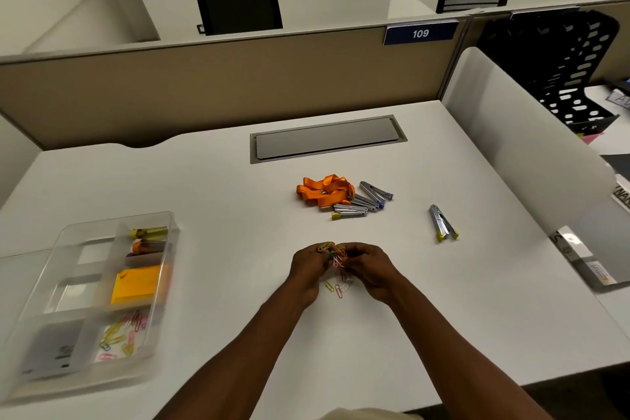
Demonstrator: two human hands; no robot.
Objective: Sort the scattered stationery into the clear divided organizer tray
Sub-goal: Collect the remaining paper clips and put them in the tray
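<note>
My left hand [308,266] and my right hand [370,268] meet at the desk's middle, both pinching a tangled bunch of coloured paper clips [334,253]. A few loose paper clips [335,288] lie on the desk just below the hands. The clear divided organizer tray [44,283] stands at the left; it holds paper clips [121,334], an orange sticky-note pad [138,283], a grey item and small items at its far end. An orange lanyard [324,189] lies beside several metal staple removers [366,201]. One more staple remover [441,223] lies alone at the right.
A grey cable hatch [327,138] is set into the desk at the back. A beige partition [204,78] closes the far side and a white divider [528,147] the right. A shiny flat object [584,257] lies at the desk's right edge.
</note>
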